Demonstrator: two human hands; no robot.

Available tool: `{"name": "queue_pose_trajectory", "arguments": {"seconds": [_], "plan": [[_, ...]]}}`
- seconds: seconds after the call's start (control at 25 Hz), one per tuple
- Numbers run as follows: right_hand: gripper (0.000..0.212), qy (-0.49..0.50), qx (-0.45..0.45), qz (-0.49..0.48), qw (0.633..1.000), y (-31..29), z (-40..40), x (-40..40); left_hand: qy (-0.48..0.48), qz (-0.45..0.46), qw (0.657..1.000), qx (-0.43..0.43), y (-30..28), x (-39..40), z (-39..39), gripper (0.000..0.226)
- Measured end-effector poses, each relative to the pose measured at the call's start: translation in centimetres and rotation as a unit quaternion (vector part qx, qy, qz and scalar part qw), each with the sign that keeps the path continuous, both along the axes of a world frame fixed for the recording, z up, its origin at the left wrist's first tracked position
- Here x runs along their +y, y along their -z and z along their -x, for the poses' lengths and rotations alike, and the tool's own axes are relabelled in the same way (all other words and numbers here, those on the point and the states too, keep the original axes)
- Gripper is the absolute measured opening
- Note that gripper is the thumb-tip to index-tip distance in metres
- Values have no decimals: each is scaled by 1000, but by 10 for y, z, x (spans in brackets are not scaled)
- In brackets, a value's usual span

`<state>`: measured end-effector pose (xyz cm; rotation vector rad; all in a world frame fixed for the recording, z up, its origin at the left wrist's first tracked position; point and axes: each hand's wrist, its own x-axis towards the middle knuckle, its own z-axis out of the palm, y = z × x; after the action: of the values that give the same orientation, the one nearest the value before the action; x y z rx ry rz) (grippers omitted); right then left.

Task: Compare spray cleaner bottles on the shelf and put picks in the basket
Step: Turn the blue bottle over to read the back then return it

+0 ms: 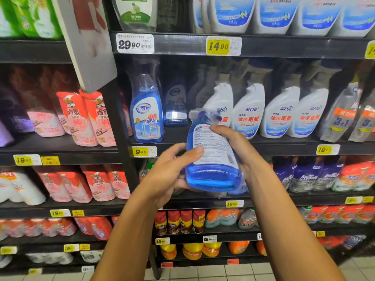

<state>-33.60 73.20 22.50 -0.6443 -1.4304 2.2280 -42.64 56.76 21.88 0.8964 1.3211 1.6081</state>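
Observation:
I hold a blue spray cleaner bottle (213, 159) in front of the shelf, tilted with its white back label facing me and its nozzle end pointing up and away. My left hand (172, 171) grips its lower left side, thumb on the label. My right hand (237, 147) curls round its right side, fingertips on the label's top. A matching blue spray bottle (147, 106) stands upright on the shelf to the left, with another blue one (176, 102) behind it. No basket is in view.
White spray bottles (280, 112) with red lettering fill the same shelf on the right. Pink and red refill pouches (87, 118) sit on the left bay. A black shelf upright (119, 128) divides the bays. Purple spray bottles (306, 175) and cans (178, 222) stand lower down.

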Motion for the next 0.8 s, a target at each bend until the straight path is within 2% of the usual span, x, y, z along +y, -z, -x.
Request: {"name": "queue_pose_trajectory", "arguments": {"seconds": [0.08, 0.2, 0.32, 0.44, 0.52, 0.64, 0.8], "plan": [[32, -53, 5, 44, 998, -8, 0, -1, 0, -18, 1000, 13, -14, -5, -2, 58], [50, -144, 80, 90, 982, -16, 1, -5, -17, -25, 999, 35, -29, -6, 0, 50], [52, -128, 72, 72, 986, -21, 9, -9, -34, -27, 998, 43, -36, -4, 5, 28], [43, -107, 61, 54, 991, -20, 13, -7, -42, -28, 998, 40, -32, -3, 11, 25], [30, -86, 36, 45, 995, -21, 13, -5, -23, -39, 998, 34, -23, -2, 16, 30], [39, -63, 19, -8, 998, -17, 12, 1, 43, -12, 999, 25, -2, -1, 25, 43], [34, -25, 48, -96, 994, -1, 10, 6, 83, 24, 996, 4, 28, 8, 35, 63]]}}
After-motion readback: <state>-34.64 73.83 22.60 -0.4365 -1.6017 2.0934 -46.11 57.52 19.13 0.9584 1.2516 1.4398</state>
